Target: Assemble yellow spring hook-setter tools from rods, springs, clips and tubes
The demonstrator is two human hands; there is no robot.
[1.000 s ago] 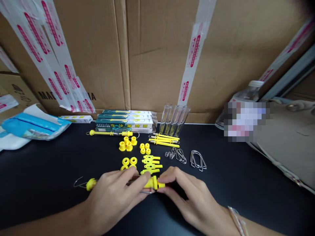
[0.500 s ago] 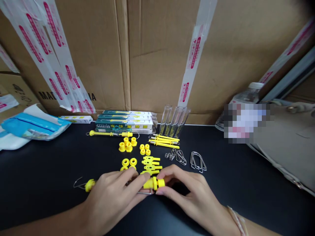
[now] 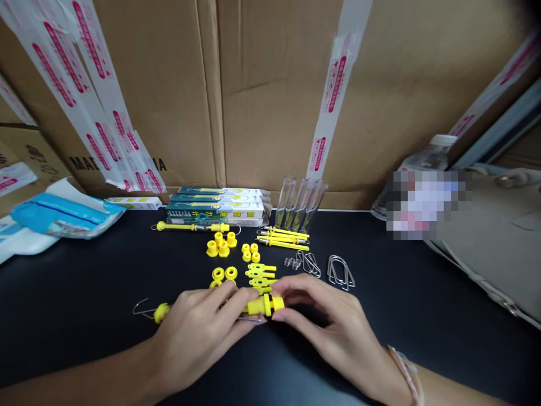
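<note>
My left hand [image 3: 196,330] is closed round a yellow spring scale [image 3: 256,306], its fingers hiding most of the tube. From the scale's left end, beyond the wrist side of that hand, stick out a yellow collar [image 3: 161,313] and a bent wire hook [image 3: 142,309]. A thin metal wire shows beneath the left fingertips. At the scale's right end, the thumb and fingers of my right hand [image 3: 333,324] pinch a yellow cap [image 3: 278,303]. Just beyond the hands lie yellow flat-headed plugs [image 3: 262,274] and yellow rings [image 3: 230,273], partly covered by the fingers.
Behind lie yellow sleeves [image 3: 223,248], small bushings [image 3: 246,256], marked rods [image 3: 287,246], springs [image 3: 291,263] and wire hooks [image 3: 340,273]. Clear tubes [image 3: 302,206] stand beside stacked boxes [image 3: 215,214], with another spring scale [image 3: 177,226] in front. A bottle [image 3: 431,155] and bag [image 3: 494,242] are at right.
Both hands and the spring scale sit slightly higher in view, while the whole scene has shifted a little too. The grip on scale and cap looks the same.
</note>
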